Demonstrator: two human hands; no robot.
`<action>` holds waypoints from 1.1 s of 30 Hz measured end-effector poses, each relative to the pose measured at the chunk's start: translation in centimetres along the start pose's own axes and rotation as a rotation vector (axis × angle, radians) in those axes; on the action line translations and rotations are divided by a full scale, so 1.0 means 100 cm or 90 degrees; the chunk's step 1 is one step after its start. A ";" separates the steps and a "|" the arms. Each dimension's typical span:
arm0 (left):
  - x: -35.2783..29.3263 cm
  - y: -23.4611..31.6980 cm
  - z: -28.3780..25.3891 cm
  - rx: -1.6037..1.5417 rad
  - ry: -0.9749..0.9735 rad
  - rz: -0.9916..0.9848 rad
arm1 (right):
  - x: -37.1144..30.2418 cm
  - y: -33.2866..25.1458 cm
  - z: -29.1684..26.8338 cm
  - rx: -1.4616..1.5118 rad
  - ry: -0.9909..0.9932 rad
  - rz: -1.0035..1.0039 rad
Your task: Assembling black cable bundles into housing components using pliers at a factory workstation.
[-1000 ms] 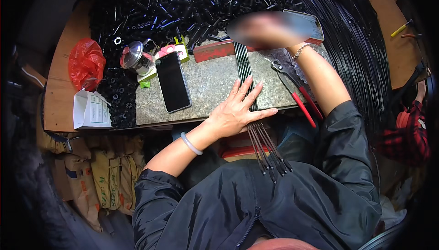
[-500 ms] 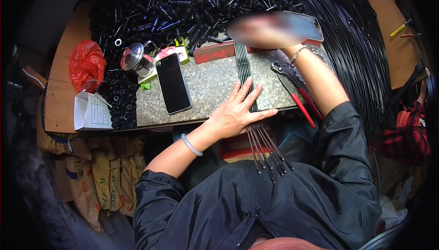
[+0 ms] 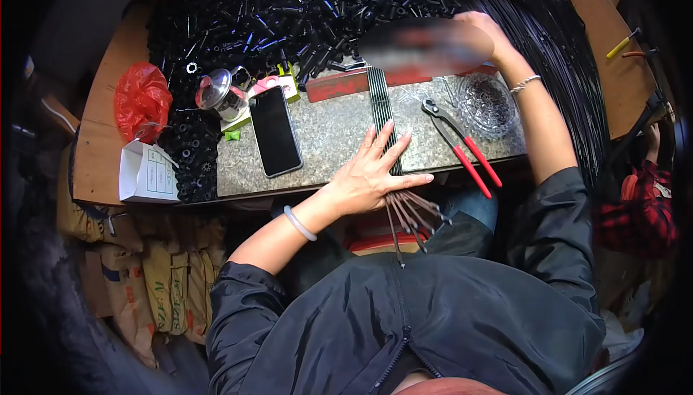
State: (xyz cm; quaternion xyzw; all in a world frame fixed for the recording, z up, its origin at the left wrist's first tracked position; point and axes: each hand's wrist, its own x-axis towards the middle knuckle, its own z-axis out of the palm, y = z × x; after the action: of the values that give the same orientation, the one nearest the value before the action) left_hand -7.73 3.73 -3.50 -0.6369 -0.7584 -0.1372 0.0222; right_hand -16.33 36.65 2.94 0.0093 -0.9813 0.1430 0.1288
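Observation:
My left hand [image 3: 364,178] lies across a flat row of thin dark rods [image 3: 380,99], with its fingers spread and palm down. The rods run over the stone slab [image 3: 336,131] toward me, and their dark-tipped ends fan out past its near edge. At their far end is a red bar [image 3: 336,86]. My right hand [image 3: 492,34] is beyond the slab at the far right, beside a blurred patch that hides its fingers; whether it holds anything does not show. Between my arms, red-handled pliers [image 3: 469,157] lie on the slab, next to a round glass dish [image 3: 489,106].
A phone [image 3: 276,131] and a lidded glass jar [image 3: 220,95] are left of the rods. A red plastic bag [image 3: 142,100] and white box [image 3: 146,172] sit farther left. Black small parts [image 3: 253,23] heap at the back; long black rods [image 3: 556,77] lie right. Someone's plaid sleeve [image 3: 639,214] shows at right.
My right hand and forearm have moved right, uncovering the glass dish. The rods' near ends have shifted up and left. My left hand stays on the rods almost unmoved.

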 end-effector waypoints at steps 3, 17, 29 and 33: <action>0.000 0.000 0.002 -0.027 0.007 -0.001 | -0.021 0.019 -0.004 -0.021 -0.082 0.020; 0.007 0.032 -0.082 -0.460 0.116 -0.014 | -0.048 0.004 -0.018 0.030 0.319 -0.018; 0.003 0.054 -0.105 -0.403 0.272 0.040 | -0.194 -0.158 -0.092 0.423 0.189 -0.369; 0.003 0.058 -0.101 -0.302 0.302 0.068 | -0.213 -0.173 -0.094 0.264 0.237 -0.409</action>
State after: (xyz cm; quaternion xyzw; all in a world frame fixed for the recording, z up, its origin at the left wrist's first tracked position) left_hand -3.61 2.55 7.28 -0.6135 -0.6448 -0.4524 0.0565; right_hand 7.58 22.31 10.98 0.3146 -0.8388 0.2892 0.3373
